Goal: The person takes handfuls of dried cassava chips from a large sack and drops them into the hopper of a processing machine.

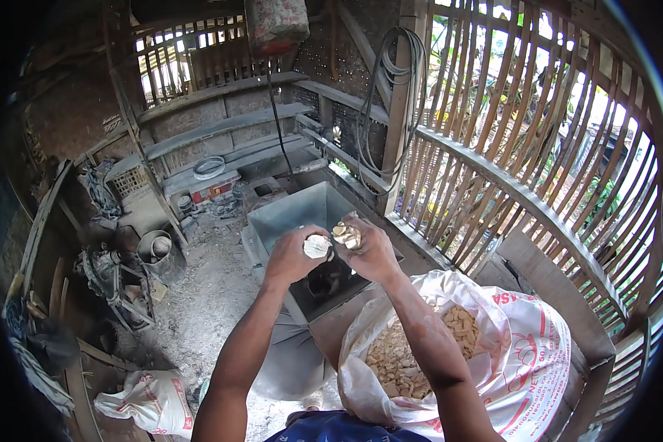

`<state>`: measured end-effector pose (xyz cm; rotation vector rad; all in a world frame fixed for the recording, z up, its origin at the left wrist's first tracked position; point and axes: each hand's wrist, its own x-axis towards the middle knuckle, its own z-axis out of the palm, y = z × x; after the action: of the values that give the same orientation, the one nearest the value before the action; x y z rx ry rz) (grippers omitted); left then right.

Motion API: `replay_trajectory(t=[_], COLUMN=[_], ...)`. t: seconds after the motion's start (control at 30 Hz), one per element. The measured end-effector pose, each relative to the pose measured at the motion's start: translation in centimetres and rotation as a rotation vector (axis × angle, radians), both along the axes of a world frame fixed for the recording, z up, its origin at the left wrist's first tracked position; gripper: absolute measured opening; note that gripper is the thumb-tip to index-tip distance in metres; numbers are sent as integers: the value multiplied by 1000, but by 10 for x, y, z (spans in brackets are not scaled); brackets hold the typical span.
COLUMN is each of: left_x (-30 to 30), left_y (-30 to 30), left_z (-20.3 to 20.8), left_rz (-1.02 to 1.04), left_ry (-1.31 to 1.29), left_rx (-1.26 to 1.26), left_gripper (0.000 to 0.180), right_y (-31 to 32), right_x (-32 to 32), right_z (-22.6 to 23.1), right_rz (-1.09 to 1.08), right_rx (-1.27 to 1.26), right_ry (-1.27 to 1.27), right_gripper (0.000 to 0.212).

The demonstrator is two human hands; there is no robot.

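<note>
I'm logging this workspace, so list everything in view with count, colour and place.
Hopper: 1, grey metal, centre
Left-hand piece: 1 visible, white, in the left hand
Right-hand pieces: count unclear, cream, in the right hand
Chips: many, cream, inside the large sack
Large sack: 1, white with red print, lower right
Small sack: 1, white with red print, lower left
Bucket: 1, grey, left
Clutter: uncounted, mixed, left
Crate: 1, pale, back left
Slatted wall: 1, brown, right
Floor: 1, dusty grey-white, left of the hopper
Garment: 1, blue, bottom centre
Left hand, right hand: 2, bare, above the hopper
</note>
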<state>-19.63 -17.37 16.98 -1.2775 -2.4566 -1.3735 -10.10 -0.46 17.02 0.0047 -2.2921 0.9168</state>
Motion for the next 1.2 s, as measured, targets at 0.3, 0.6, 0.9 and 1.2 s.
replay_trajectory(t=[0.3,0.6,0.9,1.2], left_x=[-2,6,0,-4], left_y=[1,0,0,-3], left_z=[-5,5,-9,-11], left_rz=[11,23,68,101], left_ry=[48,-32,52,56], left_rx=[-52,-88,-102,-69], left_gripper=[31,26,22,22], right_y=[-5,-15,-16,-10], right_x=[3,9,7,-1], right_z=[4,11,13,-2], right_rz=[8,-123,-104,-71], right_rx=[-67,110,142,109], right_ry=[-74,-194,-264,-183], right_gripper=[28,30,47,50])
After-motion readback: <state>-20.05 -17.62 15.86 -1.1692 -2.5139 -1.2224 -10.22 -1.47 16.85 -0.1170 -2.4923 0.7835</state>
